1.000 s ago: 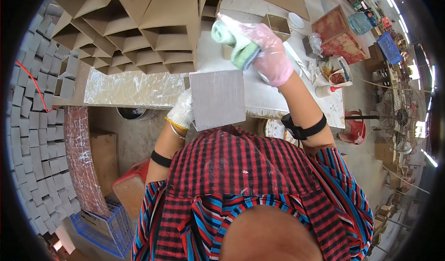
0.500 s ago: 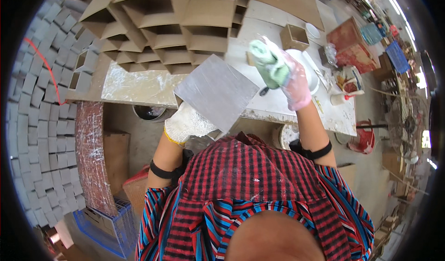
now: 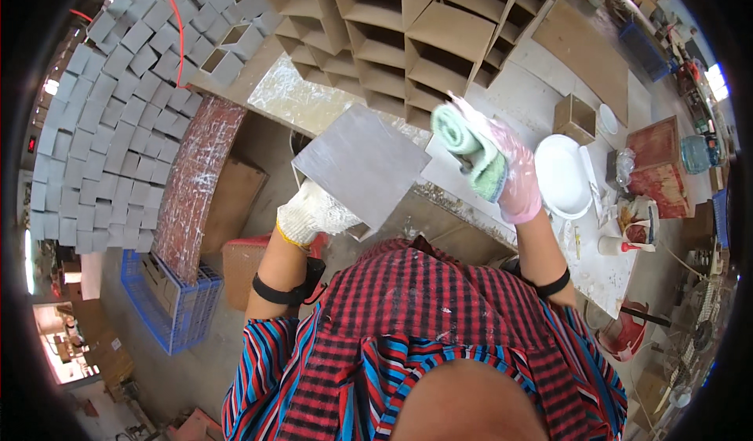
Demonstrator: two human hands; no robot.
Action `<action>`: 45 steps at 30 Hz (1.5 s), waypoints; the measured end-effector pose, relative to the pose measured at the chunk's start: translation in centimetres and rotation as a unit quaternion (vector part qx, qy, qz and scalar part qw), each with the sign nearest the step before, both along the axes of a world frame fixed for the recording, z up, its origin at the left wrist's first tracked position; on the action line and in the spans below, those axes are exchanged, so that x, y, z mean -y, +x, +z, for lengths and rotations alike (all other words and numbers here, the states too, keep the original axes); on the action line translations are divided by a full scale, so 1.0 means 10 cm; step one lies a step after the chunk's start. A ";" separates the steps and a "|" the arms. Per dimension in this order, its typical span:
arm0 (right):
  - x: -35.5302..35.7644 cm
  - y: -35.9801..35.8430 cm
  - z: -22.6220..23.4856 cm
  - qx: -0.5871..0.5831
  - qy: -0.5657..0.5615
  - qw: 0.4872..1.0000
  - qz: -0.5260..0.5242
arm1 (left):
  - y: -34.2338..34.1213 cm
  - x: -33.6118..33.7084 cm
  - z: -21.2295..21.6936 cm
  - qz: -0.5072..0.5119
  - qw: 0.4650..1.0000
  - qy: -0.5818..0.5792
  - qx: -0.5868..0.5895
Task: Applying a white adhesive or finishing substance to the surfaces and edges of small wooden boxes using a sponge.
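Observation:
My left hand (image 3: pixel 312 212), in a white knitted glove with a yellow cuff, supports a grey square-faced box (image 3: pixel 362 168) from its lower left side. The box is tilted, its flat grey face turned up; most of its other sides are hidden. To the right, my right hand (image 3: pixel 518 176), in a thin pinkish see-through glove, grips a rolled green cloth (image 3: pixel 472 152). The cloth is raised above the table, apart from the box. A white round plate (image 3: pixel 562 176) with smears rests on the table just right of my right hand.
Stacked open brown boxes (image 3: pixel 392 37) rise at the back of the white table (image 3: pixel 518 88). Grey boxes (image 3: pixel 110 151) form a wall on the left. A reddish board (image 3: pixel 198 182) leans by a blue crate (image 3: pixel 184 308). A small brown box (image 3: pixel 575 119) and jars stand at right.
My view has swung left, so the surroundings shift rightward. My right hand with the cloth has come away from over the plate, closer to the grey box. Both holds stay the same.

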State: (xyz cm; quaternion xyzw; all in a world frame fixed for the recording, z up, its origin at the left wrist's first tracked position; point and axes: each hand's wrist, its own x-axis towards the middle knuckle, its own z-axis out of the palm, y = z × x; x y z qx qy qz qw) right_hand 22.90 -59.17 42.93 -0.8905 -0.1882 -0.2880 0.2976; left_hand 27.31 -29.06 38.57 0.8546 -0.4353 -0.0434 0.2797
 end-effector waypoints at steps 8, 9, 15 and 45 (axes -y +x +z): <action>-0.70 0.70 0.06 0.042 0.032 0.964 0.259 | -0.12 -0.34 -0.11 0.060 0.984 -0.074 -0.152; -0.84 0.82 0.04 -0.018 0.072 0.959 0.273 | -0.10 -0.42 -0.15 0.060 0.977 -0.080 -0.190; -1.44 1.55 -0.19 -0.030 0.038 0.987 0.151 | 0.27 -0.97 -0.28 0.091 0.986 -0.069 -0.119; -2.92 2.79 -1.70 -0.468 0.458 0.720 0.230 | 3.75 -2.72 -0.07 0.170 0.550 -0.547 -0.608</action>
